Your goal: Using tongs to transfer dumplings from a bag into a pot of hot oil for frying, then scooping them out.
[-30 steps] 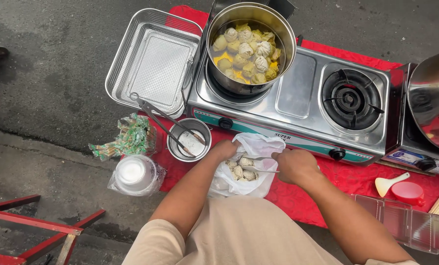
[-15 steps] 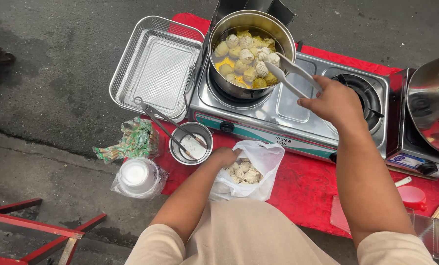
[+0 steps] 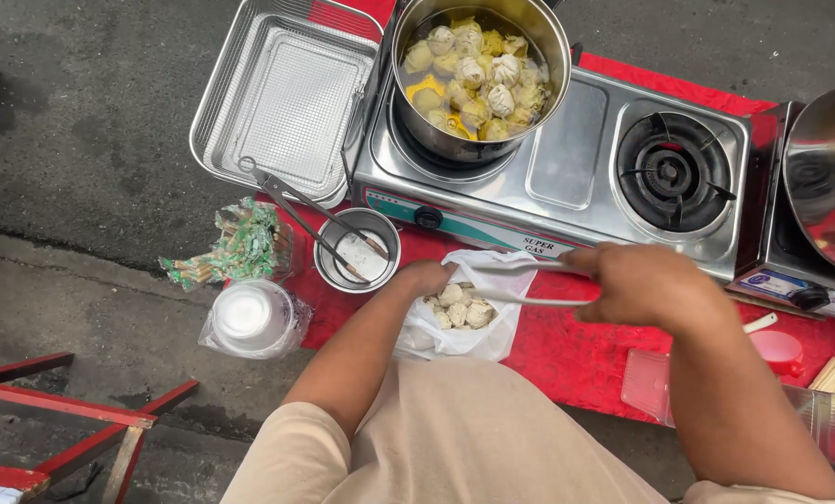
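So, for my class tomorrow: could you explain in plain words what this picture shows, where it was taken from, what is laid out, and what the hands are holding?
There is no machine here: a person wears a camera on the head, looking down at their own two hands. The left hand holds open a thin white plastic bag with pale dumplings inside. The right hand grips slim metal tongs, tips over the bag. On the red cloth-covered table stands a steel two-burner gas stove; its left burner carries a round steel pot of yellow and white dumplings. Beside the stove sit an empty rectangular metal tray and a small round steel bowl with a second pair of tongs.
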